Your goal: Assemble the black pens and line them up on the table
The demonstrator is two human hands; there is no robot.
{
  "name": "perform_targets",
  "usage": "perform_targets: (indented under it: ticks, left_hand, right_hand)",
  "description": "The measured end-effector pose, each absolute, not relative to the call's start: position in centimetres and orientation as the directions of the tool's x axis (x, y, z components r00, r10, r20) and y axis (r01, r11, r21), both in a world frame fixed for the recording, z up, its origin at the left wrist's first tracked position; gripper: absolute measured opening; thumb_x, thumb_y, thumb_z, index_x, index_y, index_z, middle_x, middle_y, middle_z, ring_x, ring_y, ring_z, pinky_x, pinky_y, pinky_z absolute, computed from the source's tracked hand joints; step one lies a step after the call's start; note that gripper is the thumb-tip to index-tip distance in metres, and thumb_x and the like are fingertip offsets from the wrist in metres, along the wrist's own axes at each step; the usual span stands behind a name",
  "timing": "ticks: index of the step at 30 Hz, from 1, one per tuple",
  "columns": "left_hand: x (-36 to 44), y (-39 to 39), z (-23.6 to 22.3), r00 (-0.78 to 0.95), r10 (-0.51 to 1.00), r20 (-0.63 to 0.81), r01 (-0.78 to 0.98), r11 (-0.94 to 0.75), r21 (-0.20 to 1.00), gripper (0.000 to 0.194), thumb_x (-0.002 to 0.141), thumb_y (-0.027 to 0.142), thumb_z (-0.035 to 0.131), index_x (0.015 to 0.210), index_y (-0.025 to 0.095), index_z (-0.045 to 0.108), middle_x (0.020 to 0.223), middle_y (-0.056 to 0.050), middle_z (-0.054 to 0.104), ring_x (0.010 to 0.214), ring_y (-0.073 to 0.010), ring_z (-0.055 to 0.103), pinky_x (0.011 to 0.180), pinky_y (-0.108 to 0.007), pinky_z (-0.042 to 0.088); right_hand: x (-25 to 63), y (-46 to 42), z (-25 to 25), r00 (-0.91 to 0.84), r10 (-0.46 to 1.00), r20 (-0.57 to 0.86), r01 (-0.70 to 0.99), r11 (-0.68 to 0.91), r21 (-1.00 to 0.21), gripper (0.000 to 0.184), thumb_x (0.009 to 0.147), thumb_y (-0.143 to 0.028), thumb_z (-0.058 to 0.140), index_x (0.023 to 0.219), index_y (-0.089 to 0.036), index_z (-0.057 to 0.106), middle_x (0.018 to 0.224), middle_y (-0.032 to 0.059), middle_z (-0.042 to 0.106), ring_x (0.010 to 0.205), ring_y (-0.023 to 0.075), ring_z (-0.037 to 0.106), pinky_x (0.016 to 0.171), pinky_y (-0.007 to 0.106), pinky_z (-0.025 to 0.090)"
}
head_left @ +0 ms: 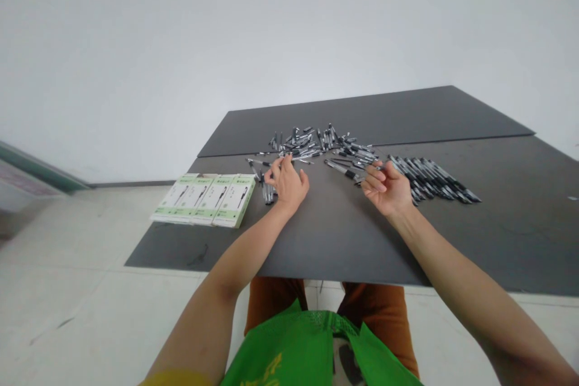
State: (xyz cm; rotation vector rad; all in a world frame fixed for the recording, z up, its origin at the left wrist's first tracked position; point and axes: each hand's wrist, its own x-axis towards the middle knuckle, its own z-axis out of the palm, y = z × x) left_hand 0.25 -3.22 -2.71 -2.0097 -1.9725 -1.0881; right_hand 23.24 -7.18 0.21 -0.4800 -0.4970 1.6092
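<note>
Green fabric vest (289, 353), below front edge of dark grey bench (316, 235). Loose clear-and-black plastic pens (308, 149) beyond left hand (291, 187), the nearer one, half-curled; axes mixed. Right hand (388, 192) curled beside slanting pen row (436, 180). Can't tell either grip.

Dark grey tabletop (325, 235); white-and-green boxes (205, 199); black-and-clear pens (434, 180); green vest (294, 350).

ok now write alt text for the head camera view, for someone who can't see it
Two bare hands, left and right, hover over a dark table among scattered pens. Neatly lined-up pens lie at the right, and green-and-white boxes at the left.
</note>
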Motion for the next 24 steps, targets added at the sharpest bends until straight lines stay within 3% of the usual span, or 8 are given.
perform_targets:
  ticks: [3, 6, 13, 21, 24]
  left_hand:
    - [-0.5, -2.2, -2.8, -0.104, 0.863, 0.495, 0.908, -0.12, 0.401, 0.029, 0.083, 0.02, 0.052, 0.108, 0.02, 0.068, 0.108, -0.013, 0.072, 0.127, -0.0322, 0.047, 0.106, -0.06, 0.019]
    - [-0.7, -0.5, -2.2, -0.025, 0.871, 0.49, 0.902, -0.192, 0.387, 0.023, 0.084, 0.019, 0.051, 0.093, 0.022, 0.072, 0.098, -0.01, 0.074, 0.117, -0.0293, 0.054, 0.108, -0.058, 0.018]
    - [3.5, 6.9, -0.5, 0.269, 0.871, 0.412, 0.764, -0.453, 0.459, 0.026, 0.085, 0.019, 0.051, 0.093, 0.025, 0.075, 0.094, -0.005, 0.076, 0.104, -0.024, 0.062, 0.105, -0.049, 0.025]
    - [6.4, 9.6, -2.1, 0.497, 0.751, 0.435, 0.738, -0.63, 0.242, 0.029, 0.084, 0.019, 0.061, 0.109, 0.028, 0.073, 0.117, -0.007, 0.071, 0.126, -0.0259, 0.047, 0.112, -0.056, 0.011]
    - [6.4, 9.6, -3.0, 0.515, 0.741, 0.432, 0.728, -0.644, 0.237, 0.022, 0.085, 0.022, 0.063, 0.101, 0.032, 0.075, 0.118, -0.003, 0.072, 0.129, -0.026, 0.043, 0.112, -0.057, 0.009]
  right_hand:
    - [23.4, -7.5, 0.4, -0.07, 0.998, -0.008, -0.825, -0.062, -0.562, 0.027, 0.098, -0.037, 0.046, 0.079, -0.021, 0.057, 0.054, -0.0077, 0.035, 0.037, 0.0061, 0.025, 0.039, 0.021, 0.033]
    - [23.6, -7.2, 0.3, -0.035, 0.999, 0.0, -0.824, -0.028, -0.566, 0.026, 0.097, -0.037, 0.047, 0.08, -0.021, 0.06, 0.054, -0.0074, 0.036, 0.038, 0.0064, 0.027, 0.039, 0.02, 0.033]
    - [24.8, -6.4, -0.6, 0.086, 0.992, -0.09, -0.826, 0.02, -0.564, 0.027, 0.092, -0.041, 0.052, 0.074, -0.021, 0.059, 0.05, -0.0056, 0.04, 0.039, 0.0077, 0.035, 0.04, 0.021, 0.035]
    - [25.1, -6.8, -1.0, 0.061, 0.996, -0.06, -0.843, 0.019, -0.538, 0.02, 0.086, -0.037, 0.056, 0.072, -0.022, 0.055, 0.052, -0.0061, 0.036, 0.041, 0.0089, 0.035, 0.042, 0.022, 0.037]
    - [25.7, -6.5, -1.2, 0.062, 0.996, -0.069, -0.843, 0.015, -0.538, 0.02, 0.085, -0.036, 0.056, 0.071, -0.022, 0.054, 0.052, -0.0058, 0.036, 0.041, 0.0093, 0.035, 0.042, 0.023, 0.037]
